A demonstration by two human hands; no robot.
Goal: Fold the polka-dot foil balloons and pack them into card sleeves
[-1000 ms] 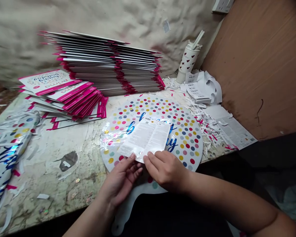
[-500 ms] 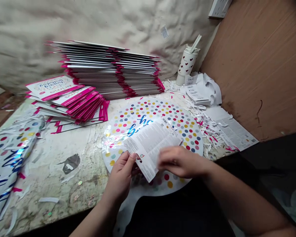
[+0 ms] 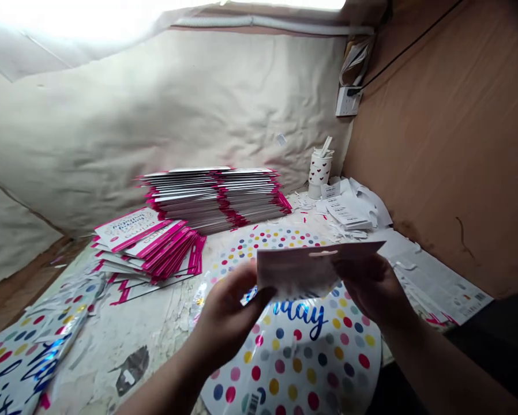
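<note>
Both my hands hold up a packaging card (image 3: 296, 268) with a hang hole near its upper edge, seen at a low angle. My left hand (image 3: 231, 308) pinches its left end between thumb and fingers. Its right end is in my right hand (image 3: 374, 288), whose fingers are dark and partly hidden. Beneath them lies a flat, round foil balloon (image 3: 291, 369) with coloured dots and blue lettering. The card covers part of the lettering.
Behind are a tall stack of pink-edged card packs (image 3: 190, 204) and a looser pile (image 3: 150, 245) to its left. Another dotted foil balloon (image 3: 38, 340) lies at left. A heart-patterned tumbler (image 3: 319, 173), a label strip (image 3: 348, 213) and a printed sheet (image 3: 445, 282) are at right.
The card has been raised and tilted so its hang-hole edge shows. My right hand has moved to its right end. The view has tipped upward, and the balloon beneath appears turned.
</note>
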